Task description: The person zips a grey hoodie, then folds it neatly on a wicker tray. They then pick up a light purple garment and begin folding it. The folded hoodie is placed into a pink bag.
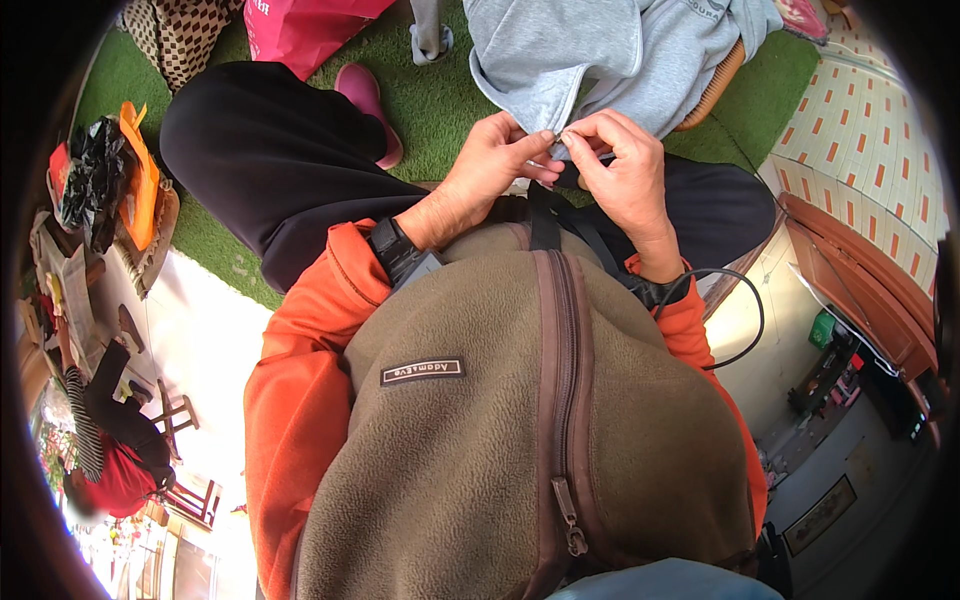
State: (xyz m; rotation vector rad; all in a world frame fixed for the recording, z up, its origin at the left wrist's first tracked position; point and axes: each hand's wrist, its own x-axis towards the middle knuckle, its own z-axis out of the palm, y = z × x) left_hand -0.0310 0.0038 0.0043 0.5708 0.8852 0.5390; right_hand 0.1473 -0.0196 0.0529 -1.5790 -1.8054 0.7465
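Observation:
My left hand (487, 161) and my right hand (622, 169) meet in front of my lap, thumbs and forefingers pinched together. Between the fingertips is a small dark piece (557, 138), too small to name, at the lower edge of a light grey sweatshirt (555, 52). The sweatshirt bears printed writing and spreads away from me, partly over a brown woven rim (716, 86). One grey sleeve with a cuff (431, 45) hangs to the left. The other fingers of both hands curl loosely, and part of the cloth behind them is hidden.
Green artificial turf (442, 97) covers the floor. A pink bag (307, 30), a checked cloth (180, 37), and black plastic (94, 176) beside an orange bag (139, 180) lie leftward. A cable (757, 300) loops at my right wrist. Another person (124, 450) is far left, near wooden stools (176, 420).

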